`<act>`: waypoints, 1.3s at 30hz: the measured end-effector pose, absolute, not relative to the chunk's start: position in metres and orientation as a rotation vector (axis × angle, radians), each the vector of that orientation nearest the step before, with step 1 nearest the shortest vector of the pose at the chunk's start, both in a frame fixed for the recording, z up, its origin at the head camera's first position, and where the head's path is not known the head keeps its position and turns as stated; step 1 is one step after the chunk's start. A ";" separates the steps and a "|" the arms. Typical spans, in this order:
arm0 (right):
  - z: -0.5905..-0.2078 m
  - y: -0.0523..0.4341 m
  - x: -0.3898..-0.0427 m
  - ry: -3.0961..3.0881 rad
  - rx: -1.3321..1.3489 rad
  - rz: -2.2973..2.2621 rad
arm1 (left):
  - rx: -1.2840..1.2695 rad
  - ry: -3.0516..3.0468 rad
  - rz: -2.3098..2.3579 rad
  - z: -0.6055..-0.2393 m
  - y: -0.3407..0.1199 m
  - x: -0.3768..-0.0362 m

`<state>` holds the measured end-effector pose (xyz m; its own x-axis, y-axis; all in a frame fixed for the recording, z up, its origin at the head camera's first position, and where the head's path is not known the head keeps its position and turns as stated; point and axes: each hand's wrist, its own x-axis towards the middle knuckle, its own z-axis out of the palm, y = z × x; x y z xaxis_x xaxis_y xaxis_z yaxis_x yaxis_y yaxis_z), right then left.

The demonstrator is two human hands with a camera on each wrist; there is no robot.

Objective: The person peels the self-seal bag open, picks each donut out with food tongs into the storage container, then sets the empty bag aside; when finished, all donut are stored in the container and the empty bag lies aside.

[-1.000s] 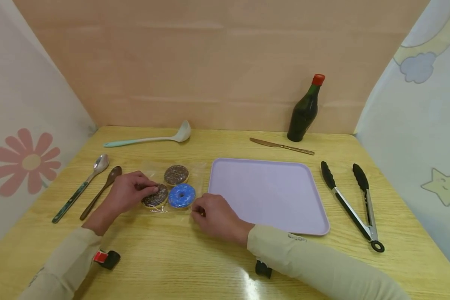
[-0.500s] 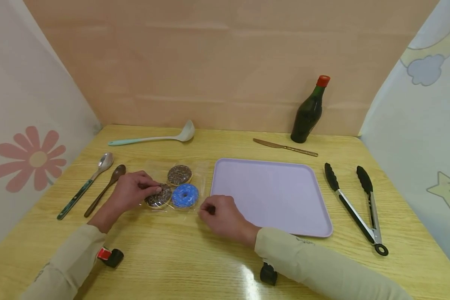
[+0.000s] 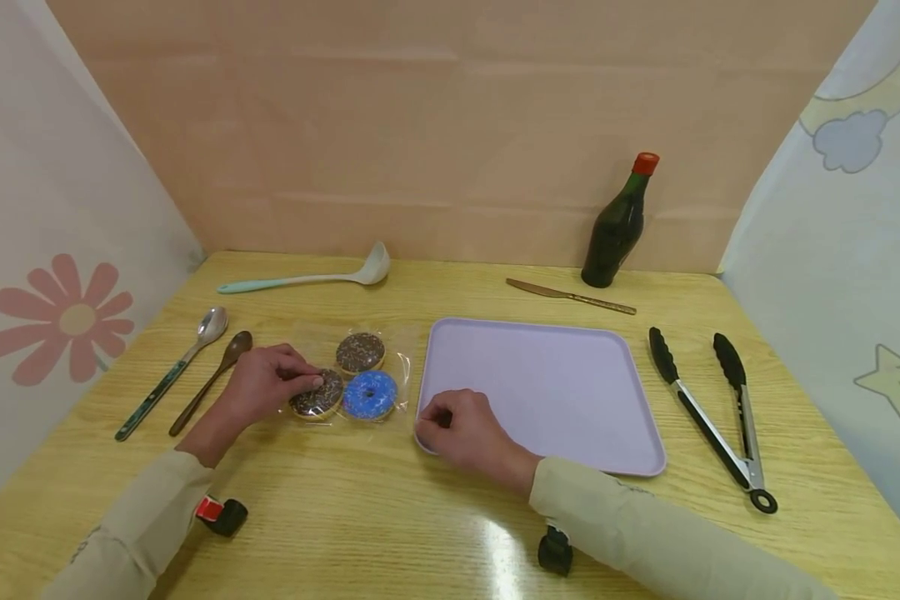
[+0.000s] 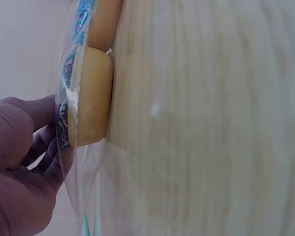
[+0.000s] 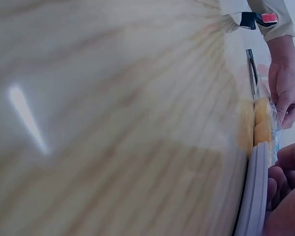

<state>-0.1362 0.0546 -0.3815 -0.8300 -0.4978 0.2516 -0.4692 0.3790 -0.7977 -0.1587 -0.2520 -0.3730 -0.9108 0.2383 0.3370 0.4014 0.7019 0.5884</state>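
While left hand (image 3: 258, 385) pinches the bagged donuts (image 3: 351, 377), right hand (image 3: 461, 430), curled and seemingly holding nothing, rests on tray (image 3: 570, 392) just right of them.

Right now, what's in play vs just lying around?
In play: left hand on the bagged donuts; right hand at the tray.
Lying about: ladle, two spoons, knife, bottle, tongs.

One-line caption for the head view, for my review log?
Left hand touches a bagged chocolate donut; right hand rests at the lilac tray corner.
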 end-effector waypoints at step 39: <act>-0.370 0.026 -0.161 2.582 -0.808 -1.346 | -0.559 -2.632 -0.931 -0.376 -0.253 -0.159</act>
<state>-0.1607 0.0259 -0.3697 -0.8503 -0.5087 0.1347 -0.4018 0.4623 -0.7904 -0.1594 -0.2528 -0.3762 -0.8815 0.2599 0.3942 0.4500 0.7153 0.5346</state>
